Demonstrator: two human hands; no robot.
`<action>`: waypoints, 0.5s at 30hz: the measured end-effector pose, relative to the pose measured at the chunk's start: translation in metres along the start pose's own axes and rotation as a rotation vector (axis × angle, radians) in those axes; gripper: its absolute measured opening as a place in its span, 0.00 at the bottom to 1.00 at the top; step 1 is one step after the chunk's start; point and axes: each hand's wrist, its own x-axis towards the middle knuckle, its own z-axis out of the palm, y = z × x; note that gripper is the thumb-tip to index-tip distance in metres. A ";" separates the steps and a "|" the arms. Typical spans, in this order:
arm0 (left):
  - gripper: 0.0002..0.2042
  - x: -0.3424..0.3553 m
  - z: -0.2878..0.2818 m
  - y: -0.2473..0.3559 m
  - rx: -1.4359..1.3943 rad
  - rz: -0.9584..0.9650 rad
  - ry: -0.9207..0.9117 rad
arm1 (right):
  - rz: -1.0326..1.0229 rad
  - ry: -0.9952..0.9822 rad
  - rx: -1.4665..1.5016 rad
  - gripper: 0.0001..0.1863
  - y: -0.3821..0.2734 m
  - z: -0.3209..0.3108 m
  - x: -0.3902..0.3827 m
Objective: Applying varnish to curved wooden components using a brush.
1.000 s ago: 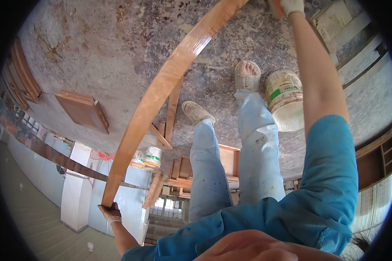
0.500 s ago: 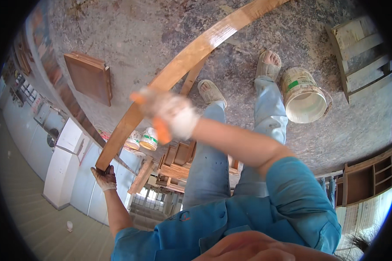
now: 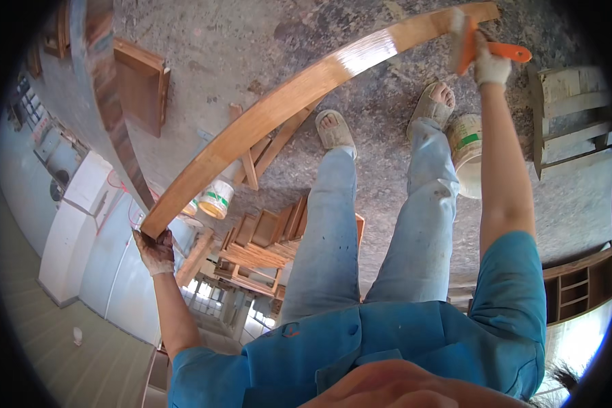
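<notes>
Left hand [image 3: 155, 250] in glove clamps near end of curved wooden strip [image 3: 299, 102], raised over legs. Right hand [image 3: 489, 64] grips orange-handled brush [image 3: 470, 46] at far end. Best: hold strip steady, long even strokes along grain, reload from bucket [image 3: 466, 153] beside foot.

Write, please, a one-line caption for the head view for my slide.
Left hand holds one end of a curved wooden strip; right hand presses an orange-handled brush to its far end.

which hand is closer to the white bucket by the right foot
Right. The right hand holds an orange-handled brush at the far end of the curved plank, just above the bucket. The left hand grips the plank's other end, far off.
</notes>
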 end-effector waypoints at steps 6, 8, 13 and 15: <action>0.20 -0.004 -0.025 0.000 -0.083 0.058 -0.168 | -0.490 -0.331 0.553 0.12 -0.107 0.041 -0.162; 0.19 -0.006 -0.036 0.003 -0.103 0.083 -0.168 | -0.727 -0.355 0.326 0.12 -0.155 0.035 -0.245; 0.21 -0.035 -0.036 0.016 -0.250 0.100 -0.545 | -0.897 -0.412 0.712 0.13 -0.256 0.038 -0.414; 0.23 -0.039 -0.046 0.014 -0.514 0.182 -0.870 | -0.890 -0.512 0.761 0.14 -0.294 0.023 -0.466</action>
